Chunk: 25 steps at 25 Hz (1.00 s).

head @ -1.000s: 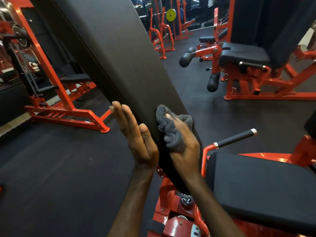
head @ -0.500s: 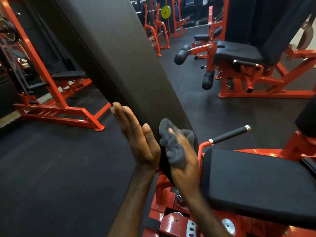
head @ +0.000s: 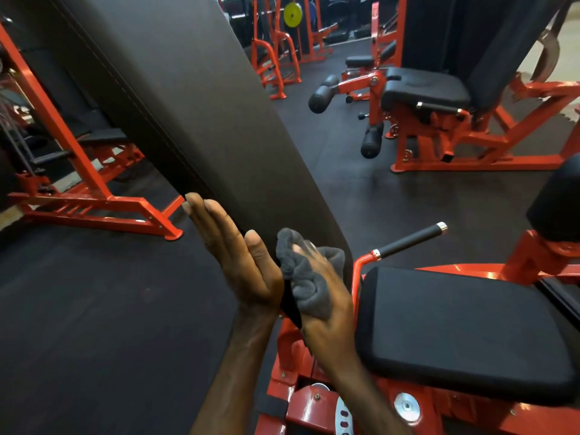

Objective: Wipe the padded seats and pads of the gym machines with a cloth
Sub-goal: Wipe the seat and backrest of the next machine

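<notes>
Your left hand (head: 238, 262) flat with straight fingers against the tall slanted black back pad (head: 201, 120), your right hand (head: 326, 302) beside it gripping a bunched grey cloth (head: 301, 274) on the pad's lower face

— Where's the camera?
— On the person's head, aimed forward and down, close over the tilted back pad (head: 194, 120); gym floor (head: 94, 309) behind
— Another view?
— Only this one
</notes>
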Each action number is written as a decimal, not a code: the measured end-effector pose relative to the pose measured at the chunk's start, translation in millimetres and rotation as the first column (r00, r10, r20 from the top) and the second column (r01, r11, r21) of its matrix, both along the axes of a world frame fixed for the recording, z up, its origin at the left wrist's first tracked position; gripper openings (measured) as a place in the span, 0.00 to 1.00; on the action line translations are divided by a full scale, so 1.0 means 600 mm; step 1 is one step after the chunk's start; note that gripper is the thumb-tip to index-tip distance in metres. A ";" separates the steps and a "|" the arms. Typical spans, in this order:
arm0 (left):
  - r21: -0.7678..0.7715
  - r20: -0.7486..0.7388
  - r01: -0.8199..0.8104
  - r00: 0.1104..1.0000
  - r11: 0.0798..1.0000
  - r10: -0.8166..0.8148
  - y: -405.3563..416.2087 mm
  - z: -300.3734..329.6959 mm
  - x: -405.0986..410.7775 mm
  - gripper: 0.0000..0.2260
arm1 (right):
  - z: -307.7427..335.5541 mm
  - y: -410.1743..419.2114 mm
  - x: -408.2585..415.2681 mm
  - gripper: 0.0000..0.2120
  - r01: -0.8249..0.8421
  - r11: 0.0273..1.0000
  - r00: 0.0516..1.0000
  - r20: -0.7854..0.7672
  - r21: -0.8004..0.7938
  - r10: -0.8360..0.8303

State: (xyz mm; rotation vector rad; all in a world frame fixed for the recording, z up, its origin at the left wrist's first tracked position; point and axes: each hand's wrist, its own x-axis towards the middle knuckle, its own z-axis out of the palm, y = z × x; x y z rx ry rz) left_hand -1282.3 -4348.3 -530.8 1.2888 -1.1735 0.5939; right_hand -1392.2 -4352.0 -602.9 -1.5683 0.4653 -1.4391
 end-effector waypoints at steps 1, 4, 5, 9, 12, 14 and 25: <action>-0.002 -0.003 -0.008 1.000 1.000 0.008 0.000 0.000 0.000 0.26 | 0.009 -0.022 0.005 0.28 -0.006 1.000 1.000 -0.009 -0.021 0.005; 0.012 -0.025 -0.022 0.999 1.000 0.022 0.000 -0.004 -0.008 0.26 | 0.007 -0.081 0.010 0.28 0.081 0.996 0.996 -0.047 0.032 -0.079; 0.009 -0.038 -0.018 0.999 1.000 0.019 0.001 -0.009 -0.012 0.26 | -0.006 -0.073 0.005 0.27 0.107 0.991 0.993 -0.051 0.082 -0.103; 0.003 -0.039 -0.051 0.998 0.999 0.051 -0.001 -0.018 -0.018 0.26 | -0.030 -0.016 -0.005 0.31 0.032 0.997 0.999 -0.015 0.073 -0.031; -0.007 -0.019 -0.079 0.997 0.997 0.079 -0.007 -0.019 -0.018 0.26 | 0.001 -0.098 0.012 0.31 0.037 0.998 0.999 -0.023 0.053 -0.036; 0.005 -0.025 -0.094 0.995 0.996 0.094 -0.007 -0.026 -0.026 0.26 | -0.002 -0.132 0.015 0.29 0.072 0.990 0.997 -0.018 0.121 -0.070; 0.010 -0.040 -0.168 0.985 0.986 0.168 -0.010 -0.036 -0.039 0.26 | 0.003 -0.178 0.022 0.36 0.122 0.974 0.992 -0.053 0.193 -0.114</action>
